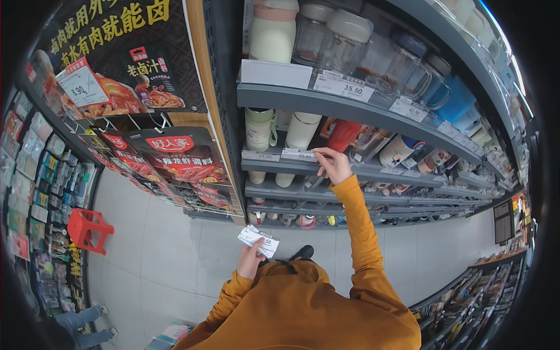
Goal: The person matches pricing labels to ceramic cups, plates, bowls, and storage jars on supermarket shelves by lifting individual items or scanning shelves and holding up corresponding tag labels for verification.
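Observation:
My left hand [250, 260] holds a small stack of printed paper price tags [259, 240] low in front of my body, with the thumb across the top. Raised to the shelf edge, my right hand [335, 164] has its fingertips at the right end of a white price tag [297, 154] in the shelf rail. Whether they pinch the tag or only press it, I cannot tell. Above that tag stands a cream bottle [302, 130], beside a pale green tumbler [259, 129] with a strap. A red bottle [344, 134] leans behind my right hand.
Glass jars with white lids [345, 39] line the shelf above. Hanging seasoning packets [179, 155] jut out at the left on hooks. A red plastic stool [90, 229] stands on the tiled floor [170, 249]. Another person's legs [83, 326] show at lower left.

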Tool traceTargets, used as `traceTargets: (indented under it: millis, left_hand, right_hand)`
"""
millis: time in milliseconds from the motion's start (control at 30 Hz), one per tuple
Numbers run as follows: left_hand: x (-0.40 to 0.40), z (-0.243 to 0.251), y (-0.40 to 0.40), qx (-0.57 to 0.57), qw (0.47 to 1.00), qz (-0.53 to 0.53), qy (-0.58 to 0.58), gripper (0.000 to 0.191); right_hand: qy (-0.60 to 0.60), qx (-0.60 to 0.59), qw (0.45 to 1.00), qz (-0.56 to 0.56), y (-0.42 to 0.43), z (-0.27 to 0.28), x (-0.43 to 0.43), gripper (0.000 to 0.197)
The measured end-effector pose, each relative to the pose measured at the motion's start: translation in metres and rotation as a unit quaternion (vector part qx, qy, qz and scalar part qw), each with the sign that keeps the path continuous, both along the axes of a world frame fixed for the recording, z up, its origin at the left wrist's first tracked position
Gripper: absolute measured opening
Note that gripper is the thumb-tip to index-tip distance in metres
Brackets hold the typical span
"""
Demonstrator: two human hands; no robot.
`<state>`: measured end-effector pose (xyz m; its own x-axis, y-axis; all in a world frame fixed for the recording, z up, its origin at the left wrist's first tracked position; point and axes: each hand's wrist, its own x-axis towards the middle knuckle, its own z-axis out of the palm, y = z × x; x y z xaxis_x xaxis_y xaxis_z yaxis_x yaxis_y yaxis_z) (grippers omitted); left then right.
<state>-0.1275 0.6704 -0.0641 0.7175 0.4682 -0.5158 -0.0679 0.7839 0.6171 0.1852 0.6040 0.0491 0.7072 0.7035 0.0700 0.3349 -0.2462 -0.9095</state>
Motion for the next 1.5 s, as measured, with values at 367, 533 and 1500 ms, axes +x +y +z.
traceTargets:
  millis: [367, 533, 1500]
  left_hand:
    - [0.023, 0.035, 0.023, 0.05, 0.995, -0.068, -0.049, 0.028]
    - [0.039, 0.058, 0.019, 0.099, 0.992, -0.051, -0.056, 0.025]
    - [0.047, 0.1, -0.129, 0.188, 0.967, -0.122, -0.119, 0.023]
  right_hand:
    - [-0.246, -0.045, 0.968, 0.021, -0.007, 0.012, -0.012, 0.021]
    - [-0.102, 0.081, 0.991, -0.028, -0.012, 0.012, -0.059, 0.03]
    - [0.188, 0.245, 0.944, -0.119, -0.198, -0.023, -0.18, 0.015]
